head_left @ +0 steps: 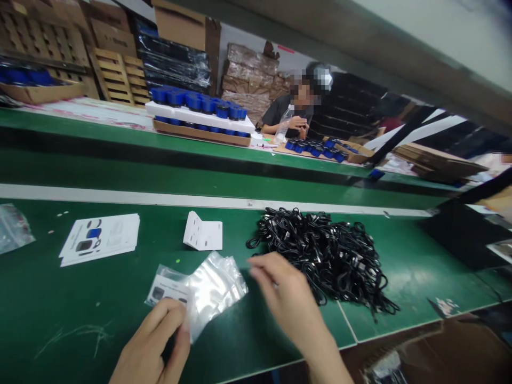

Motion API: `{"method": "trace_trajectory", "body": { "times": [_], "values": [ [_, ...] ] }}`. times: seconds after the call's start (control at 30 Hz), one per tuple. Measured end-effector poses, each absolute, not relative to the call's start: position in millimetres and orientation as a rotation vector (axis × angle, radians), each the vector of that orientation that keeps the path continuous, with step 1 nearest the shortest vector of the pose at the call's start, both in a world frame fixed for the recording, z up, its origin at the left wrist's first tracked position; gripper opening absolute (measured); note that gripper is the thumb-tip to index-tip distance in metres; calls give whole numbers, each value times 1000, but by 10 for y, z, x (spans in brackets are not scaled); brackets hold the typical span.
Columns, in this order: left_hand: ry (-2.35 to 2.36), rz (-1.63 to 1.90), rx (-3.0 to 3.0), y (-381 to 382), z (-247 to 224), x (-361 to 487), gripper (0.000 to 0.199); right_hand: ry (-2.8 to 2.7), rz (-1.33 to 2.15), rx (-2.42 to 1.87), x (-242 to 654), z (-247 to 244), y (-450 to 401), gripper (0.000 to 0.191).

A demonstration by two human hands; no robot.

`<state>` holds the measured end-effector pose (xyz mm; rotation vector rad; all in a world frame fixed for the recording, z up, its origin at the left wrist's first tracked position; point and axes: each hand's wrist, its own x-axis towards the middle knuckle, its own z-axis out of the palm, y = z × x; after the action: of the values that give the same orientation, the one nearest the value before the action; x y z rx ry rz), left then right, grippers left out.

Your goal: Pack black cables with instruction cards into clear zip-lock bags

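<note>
My left hand (154, 341) pinches the lower edge of a clear plastic bag (167, 282) with a printed card showing through it. The bag lies against a fanned stack of clear zip bags (218, 290) on the green bench. Just right of that stack is my right hand (286, 298), its thumb and forefinger slightly apart and nothing visible between them. Behind the bags stands a folded white leaflet (204, 232). A heap of coiled black cables (324, 250) lies beyond my right hand.
Printed cards (102, 240) are stacked at left, near another plastic bag (14, 228). A white strip (224, 201) runs along the bench's back. Across it, a person (294, 112) sits near blue round items (200, 104) in trays. A black box (460, 234) stands at right.
</note>
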<state>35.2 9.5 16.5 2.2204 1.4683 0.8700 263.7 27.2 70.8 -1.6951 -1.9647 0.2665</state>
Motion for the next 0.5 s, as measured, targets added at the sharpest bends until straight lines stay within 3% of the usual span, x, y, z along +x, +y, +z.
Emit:
{"method": "trace_trajectory", "body": {
  "times": [0.03,0.13,0.37,0.5],
  "values": [
    [1461,857,2230,115,163,352,16,-1920,-30,-1885,2786,711,303,21],
    [1435,819,2250,153,181,383,19,-1879,-272,-2039,3100,672,410,26],
    [1446,677,2232,180,226,430,27,-2035,-240,-1951,3097,607,608,14],
    [1472,572,2171,181,259,446,28,-1836,-236,-1805,3050,648,492,18]
  ]
}}
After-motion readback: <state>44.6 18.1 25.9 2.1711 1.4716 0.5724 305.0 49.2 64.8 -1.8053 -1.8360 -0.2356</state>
